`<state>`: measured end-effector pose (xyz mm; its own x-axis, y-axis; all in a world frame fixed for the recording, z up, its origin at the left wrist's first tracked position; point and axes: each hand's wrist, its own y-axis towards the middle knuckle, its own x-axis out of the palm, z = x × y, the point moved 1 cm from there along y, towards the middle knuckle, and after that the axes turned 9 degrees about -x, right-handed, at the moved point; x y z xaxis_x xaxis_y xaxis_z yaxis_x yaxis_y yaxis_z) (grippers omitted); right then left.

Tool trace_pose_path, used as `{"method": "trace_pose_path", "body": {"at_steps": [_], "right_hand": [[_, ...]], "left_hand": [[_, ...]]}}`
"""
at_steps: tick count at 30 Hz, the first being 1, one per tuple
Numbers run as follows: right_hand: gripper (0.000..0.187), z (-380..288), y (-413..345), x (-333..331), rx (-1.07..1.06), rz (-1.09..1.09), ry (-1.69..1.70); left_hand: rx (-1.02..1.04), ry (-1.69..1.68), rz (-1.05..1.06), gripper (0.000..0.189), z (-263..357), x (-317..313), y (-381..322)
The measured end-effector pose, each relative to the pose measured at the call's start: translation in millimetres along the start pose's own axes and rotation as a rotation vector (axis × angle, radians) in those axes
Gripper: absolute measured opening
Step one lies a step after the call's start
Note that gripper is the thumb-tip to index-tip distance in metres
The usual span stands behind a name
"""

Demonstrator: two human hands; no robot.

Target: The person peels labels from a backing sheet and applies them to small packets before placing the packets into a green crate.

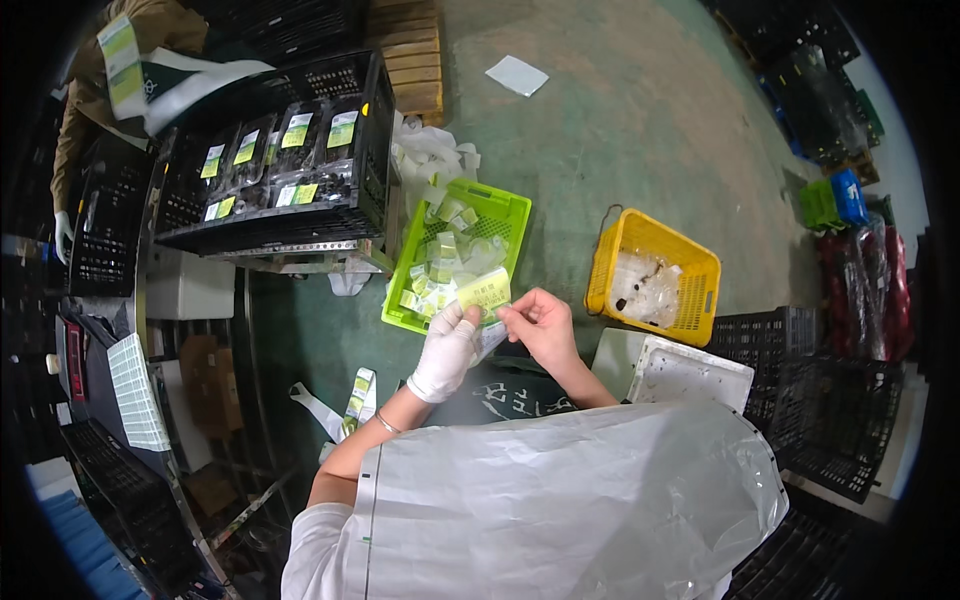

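Note:
My left hand (pixel 442 356), in a white glove, pinches a yellow-green printed label (pixel 484 291) between thumb and fingers. At the label's right edge, the bare fingertips of my right hand (pixel 540 322) are closed on its corner. A white strip of backing hangs below the label between the hands. Just beyond them stands a lime-green plastic crate (pixel 517 214) holding loose labels and crumpled backing strips. A dark surface with white hand-drawn marks (pixel 517 397) shows beneath my wrists, partly hidden by my arms and the white sheet over my front.
A black crate (pixel 300 229) of labelled clear packs stands on a metal-edged bench at upper left. Behind it, a co-worker's gloved hand (pixel 63 236) touches another black crate (pixel 112 217). To the right are a yellow basket (pixel 660 225) and a white foam box (pixel 697 367). Label strips (pixel 360 397) lie lower left.

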<state>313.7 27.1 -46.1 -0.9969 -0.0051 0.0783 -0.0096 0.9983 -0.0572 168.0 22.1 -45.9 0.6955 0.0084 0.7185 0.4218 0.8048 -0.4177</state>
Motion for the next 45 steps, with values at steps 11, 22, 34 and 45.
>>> {"method": "trace_pose_path", "body": {"at_steps": [11,22,34,45], "right_hand": [[0.004,-50.5,26.3,-46.8,-0.122,0.159,0.315],[0.023,-37.1,52.7,-11.1,0.234,-0.132,0.105],[0.021,-123.5,70.1,29.0,-0.356,-0.830,0.363],[0.019,-147.2,62.0,3.3,-0.670,-0.478,0.029]], "left_hand": [[0.332,0.739,-0.039,0.048,-12.4,12.4,-22.8],[0.637,0.826,0.239,0.075,0.9,-3.1,-53.4],[0.271,0.715,0.204,0.023,-16.8,-48.7,-47.0],[0.285,0.432,0.257,0.020,-24.3,-45.0,-24.1]]}}
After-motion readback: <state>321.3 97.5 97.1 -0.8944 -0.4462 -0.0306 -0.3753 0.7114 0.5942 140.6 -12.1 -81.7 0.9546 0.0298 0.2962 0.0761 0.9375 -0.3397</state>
